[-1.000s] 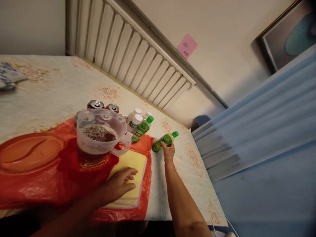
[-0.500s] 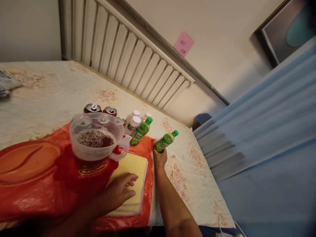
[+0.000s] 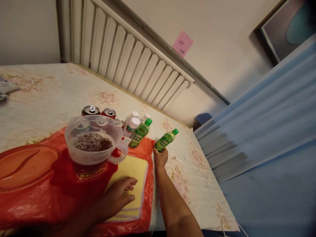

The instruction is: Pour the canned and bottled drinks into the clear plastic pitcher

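Observation:
My right hand (image 3: 161,158) is wrapped round the lower part of a green drink bottle (image 3: 166,141), which has a green cap and stands on the flowered tablecloth. Fingers slightly apart, my left hand (image 3: 122,194) hovers over or rests on yellow cloths (image 3: 134,168) and holds nothing; I cannot tell whether it touches them. Left of the cloths stands a clear plastic pitcher (image 3: 91,159) with dark, foamy liquid inside. A second green bottle (image 3: 139,135) stands behind the cloths, beside a white-capped bottle (image 3: 133,125).
Drink cans (image 3: 108,113) stand behind the pitcher. An orange-red oval lid (image 3: 24,164) lies at left on a red plastic sheet (image 3: 32,207). A radiator (image 3: 128,52) runs along the wall behind the table, and a blue curtain (image 3: 266,131) hangs at right.
The view has shifted slightly, so the pitcher and lid appear a little lower and further left. My right hand still grips the green bottle, and my left hand keeps its pose.

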{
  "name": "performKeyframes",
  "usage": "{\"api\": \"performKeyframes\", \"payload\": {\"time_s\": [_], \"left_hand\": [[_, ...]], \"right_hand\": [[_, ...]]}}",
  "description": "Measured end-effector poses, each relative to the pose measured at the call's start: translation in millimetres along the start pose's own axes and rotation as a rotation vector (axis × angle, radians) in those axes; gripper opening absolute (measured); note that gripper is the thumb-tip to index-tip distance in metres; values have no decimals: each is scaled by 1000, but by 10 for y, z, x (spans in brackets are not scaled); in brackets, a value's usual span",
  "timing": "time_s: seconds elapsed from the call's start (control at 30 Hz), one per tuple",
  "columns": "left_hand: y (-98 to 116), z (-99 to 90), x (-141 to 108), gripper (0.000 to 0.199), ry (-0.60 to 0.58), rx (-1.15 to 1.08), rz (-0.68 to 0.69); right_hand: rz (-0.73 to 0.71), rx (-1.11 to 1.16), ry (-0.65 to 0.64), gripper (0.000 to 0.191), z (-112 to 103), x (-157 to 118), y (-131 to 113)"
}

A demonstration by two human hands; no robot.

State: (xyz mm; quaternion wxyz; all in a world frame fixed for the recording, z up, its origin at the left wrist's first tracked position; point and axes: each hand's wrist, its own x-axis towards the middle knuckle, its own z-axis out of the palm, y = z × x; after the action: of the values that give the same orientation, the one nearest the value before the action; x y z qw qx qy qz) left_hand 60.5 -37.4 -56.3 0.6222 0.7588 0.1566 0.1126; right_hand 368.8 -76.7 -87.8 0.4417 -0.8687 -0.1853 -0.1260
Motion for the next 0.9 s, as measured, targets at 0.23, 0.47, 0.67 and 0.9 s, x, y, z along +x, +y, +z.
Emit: {"api": "performKeyframes", "payload": {"time_s": [0.23, 0.47, 0.67, 0.9], "left_hand": [[-34, 11, 15, 43, 1, -2, 0], [-15, 12, 19, 44, 17, -17, -11], [-21, 14, 19, 44, 15, -11, -3], [-32, 7, 30, 43, 20, 4, 4]], "right_hand": [[-7, -53, 10, 43, 12, 13, -41], [-13, -66, -14, 45, 17, 40, -33], [-25, -46, -33, 42, 17, 41, -13], [-26, -32, -47, 43, -1, 27, -19]]}}
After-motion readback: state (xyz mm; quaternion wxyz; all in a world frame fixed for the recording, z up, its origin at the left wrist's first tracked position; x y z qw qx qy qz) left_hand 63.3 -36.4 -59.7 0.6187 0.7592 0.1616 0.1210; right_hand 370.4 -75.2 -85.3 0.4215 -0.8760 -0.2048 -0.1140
